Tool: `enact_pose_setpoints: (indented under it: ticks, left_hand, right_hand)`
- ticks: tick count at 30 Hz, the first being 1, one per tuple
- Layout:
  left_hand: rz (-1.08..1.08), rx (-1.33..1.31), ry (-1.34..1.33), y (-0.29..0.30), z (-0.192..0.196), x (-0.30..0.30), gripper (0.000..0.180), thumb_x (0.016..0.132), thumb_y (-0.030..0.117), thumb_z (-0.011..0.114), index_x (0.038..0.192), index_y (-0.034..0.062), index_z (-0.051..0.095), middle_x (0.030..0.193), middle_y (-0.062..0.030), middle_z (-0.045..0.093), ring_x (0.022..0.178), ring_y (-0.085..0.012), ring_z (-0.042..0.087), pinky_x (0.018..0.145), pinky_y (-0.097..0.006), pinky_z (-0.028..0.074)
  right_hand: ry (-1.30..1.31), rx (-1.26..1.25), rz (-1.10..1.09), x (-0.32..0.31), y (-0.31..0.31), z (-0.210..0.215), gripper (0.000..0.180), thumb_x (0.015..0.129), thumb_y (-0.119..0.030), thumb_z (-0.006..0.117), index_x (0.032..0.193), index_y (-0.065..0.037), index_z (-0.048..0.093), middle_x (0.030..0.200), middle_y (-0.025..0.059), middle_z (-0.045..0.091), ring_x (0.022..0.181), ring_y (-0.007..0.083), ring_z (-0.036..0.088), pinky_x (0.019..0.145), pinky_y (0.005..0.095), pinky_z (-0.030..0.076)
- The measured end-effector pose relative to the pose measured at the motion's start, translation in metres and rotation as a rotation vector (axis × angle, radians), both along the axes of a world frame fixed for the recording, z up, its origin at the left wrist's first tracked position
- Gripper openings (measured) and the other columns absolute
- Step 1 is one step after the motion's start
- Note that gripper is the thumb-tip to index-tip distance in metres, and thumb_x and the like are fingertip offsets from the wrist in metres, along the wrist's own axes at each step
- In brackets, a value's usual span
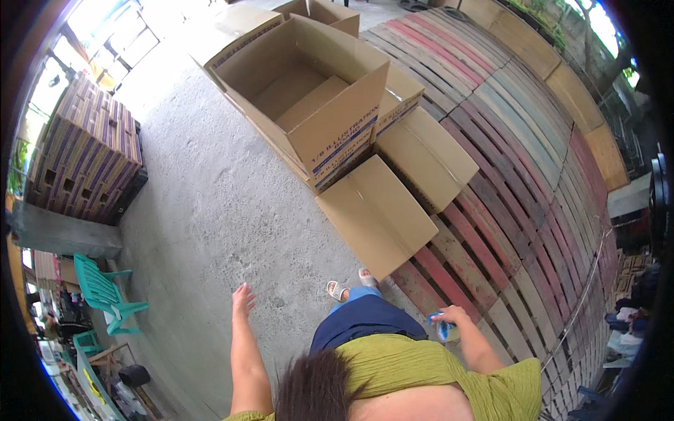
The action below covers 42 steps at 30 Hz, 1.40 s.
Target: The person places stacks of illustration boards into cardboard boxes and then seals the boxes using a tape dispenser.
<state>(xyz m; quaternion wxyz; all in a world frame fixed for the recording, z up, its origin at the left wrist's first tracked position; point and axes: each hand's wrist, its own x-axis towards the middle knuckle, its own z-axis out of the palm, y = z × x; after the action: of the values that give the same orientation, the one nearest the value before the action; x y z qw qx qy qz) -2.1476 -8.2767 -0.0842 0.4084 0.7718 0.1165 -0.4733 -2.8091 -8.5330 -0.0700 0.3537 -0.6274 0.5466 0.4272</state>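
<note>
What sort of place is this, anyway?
Probably a storage or packing area: large cardboard boxes, slatted pallets laid across the floor, and a tall striped stack at left suggest it.

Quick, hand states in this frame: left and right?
Left hand: open, nothing visible in it, above the concrete floor.
Right hand: closed on a blue-and-clear object, probably a tape dispenser.

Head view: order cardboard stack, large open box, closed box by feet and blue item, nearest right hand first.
1. Blue item: in the right hand
2. Closed box: ahead
3. Large open box: beyond
4. Cardboard stack: far left
</note>
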Motion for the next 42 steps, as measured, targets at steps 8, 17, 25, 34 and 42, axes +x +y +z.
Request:
enact_pose_setpoints:
  ticks: [8, 17, 25, 34, 42]
  left_hand:
    - [0.325, 0.058, 0.076, 0.119, 0.000, -0.009, 0.069, 0.089, 0.047, 0.053, 0.143, 0.0117, 0.028, 0.144, -0.0146, 0.035, 0.125, -0.0380, 0.041, 0.100, -0.061, 0.028]
    - [0.242, 0.057, 0.258, 0.090, -0.032, -0.036, 0.069, 0.088, 0.046, 0.056, 0.142, 0.0111, 0.029, 0.142, -0.0150, 0.037, 0.121, -0.0395, 0.044, 0.096, -0.060, 0.033]
    - [-0.229, -0.104, -0.041, -0.097, -0.022, -0.022, 0.061, 0.089, 0.044, 0.055, 0.138, 0.0104, 0.040, 0.134, -0.0097, 0.049, 0.113, -0.0282, 0.054, 0.089, -0.047, 0.043]
    - [-0.410, -0.184, 0.168, -0.179, -0.028, -0.073, 0.068, 0.090, 0.046, 0.054, 0.141, 0.0066, 0.033, 0.138, -0.0116, 0.045, 0.122, -0.0303, 0.048, 0.099, -0.054, 0.036]
    - [-0.083, -0.136, 0.096, -0.134, -0.018, -0.002, 0.064, 0.088, 0.048, 0.055, 0.137, 0.0098, 0.039, 0.136, -0.0097, 0.047, 0.117, -0.0304, 0.050, 0.096, -0.053, 0.036]
  right_hand:
    - [-0.138, 0.099, 0.219, 0.109, -0.060, -0.027, 0.078, 0.071, -0.073, 0.054, 0.129, -0.022, 0.053, 0.127, 0.0159, 0.054, 0.117, 0.0324, 0.052, 0.098, 0.0418, 0.042]
    - [-0.166, -0.268, 0.004, 0.133, -0.139, 0.025, 0.082, 0.066, -0.069, 0.063, 0.130, -0.018, 0.053, 0.119, 0.0133, 0.060, 0.108, 0.0309, 0.059, 0.092, 0.0412, 0.046]
    - [-0.082, -0.159, -0.160, 0.057, -0.062, 0.020, 0.086, 0.064, -0.069, 0.064, 0.132, -0.019, 0.051, 0.123, 0.0147, 0.058, 0.112, 0.0303, 0.057, 0.095, 0.0398, 0.045]
    - [-0.069, -0.048, -0.235, 0.043, -0.003, -0.015, 0.084, 0.065, -0.071, 0.062, 0.131, -0.020, 0.052, 0.127, 0.0128, 0.056, 0.117, 0.0297, 0.053, 0.100, 0.0395, 0.040]
    - [-0.213, 0.083, -0.062, 0.086, -0.070, -0.078, 0.054, 0.080, -0.058, 0.053, 0.119, -0.022, 0.060, 0.116, 0.0108, 0.062, 0.106, 0.0343, 0.058, 0.089, 0.0442, 0.047]
